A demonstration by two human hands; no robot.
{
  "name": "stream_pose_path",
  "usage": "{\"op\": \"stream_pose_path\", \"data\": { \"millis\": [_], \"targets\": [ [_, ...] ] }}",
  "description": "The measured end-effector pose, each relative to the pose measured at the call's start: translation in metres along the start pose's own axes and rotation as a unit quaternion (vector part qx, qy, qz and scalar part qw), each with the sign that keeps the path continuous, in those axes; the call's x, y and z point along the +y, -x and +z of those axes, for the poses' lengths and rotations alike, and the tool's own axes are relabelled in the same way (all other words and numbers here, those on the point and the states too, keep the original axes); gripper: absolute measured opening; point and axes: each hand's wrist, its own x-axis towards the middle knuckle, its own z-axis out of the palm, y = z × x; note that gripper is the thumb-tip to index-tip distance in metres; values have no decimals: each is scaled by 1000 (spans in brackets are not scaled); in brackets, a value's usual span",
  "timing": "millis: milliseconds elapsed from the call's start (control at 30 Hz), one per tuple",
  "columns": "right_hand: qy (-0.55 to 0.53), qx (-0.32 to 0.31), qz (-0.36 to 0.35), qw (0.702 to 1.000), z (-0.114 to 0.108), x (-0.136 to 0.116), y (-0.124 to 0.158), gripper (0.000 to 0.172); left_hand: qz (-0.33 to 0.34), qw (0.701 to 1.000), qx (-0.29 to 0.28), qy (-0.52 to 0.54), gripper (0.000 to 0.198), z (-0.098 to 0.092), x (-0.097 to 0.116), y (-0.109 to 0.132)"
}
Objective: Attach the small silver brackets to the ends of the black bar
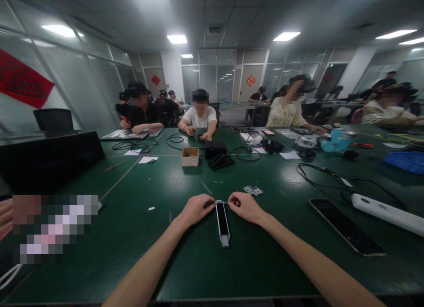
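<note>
From my seat at the head-worn view, the slim black-and-white handheld device (222,223) lies lengthwise on the dark green desk (159,263), near its near edge and between my two hands, with a silver metal tip at its lower end. The fingers of the left hand (195,210) curl inward, closed on the device's upper end. The right hand (243,208) comes in from the other side with its fingertips (231,202) drawn together just beside that same end; I cannot tell whether they grip the device or something too small to resolve.

Just beyond the right hand lie small silver metal hinge-like plates (252,191). Farther along the desk's right side are a flat black smartphone (346,226) and a long white power strip (387,214) with a black cable (318,176) looped beyond them.

Toward the middle of the desk sits a small open-topped light wooden box (190,157), beside a black rectangular case (215,150); from here I cannot make out what, if anything, lies inside the box. Near the far right edge is a shallow blue plastic tray (406,162), its contents hidden by the angle. Across the desk, a seated co-worker in a white T-shirt (200,117) works with both hands on something small and dark.
</note>
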Motion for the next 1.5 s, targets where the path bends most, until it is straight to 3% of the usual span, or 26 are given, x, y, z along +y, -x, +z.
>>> {"op": "stream_pose_path", "data": {
  "millis": [533, 933, 1167, 1500],
  "targets": [
    [-26, 13, -18, 999, -1, 1, 2, 13, -1, 1000, -4, 0, 16, -2, 1, 1],
    [-90, 10, 9, 996, 0, 1, 2, 16, -1, 1000, -9, 13, 17, -4, 3, 1],
    [-64, 20, -20, 998, 1, -1, -1, 17, -1, 1000, -8, 4, 17, 0, -1, 0],
    [-73, 10, -4, 997, -1, -4, 1, 19, 1, 1000, -5, 8, 16, -1, 0, 1]
  ]
}}
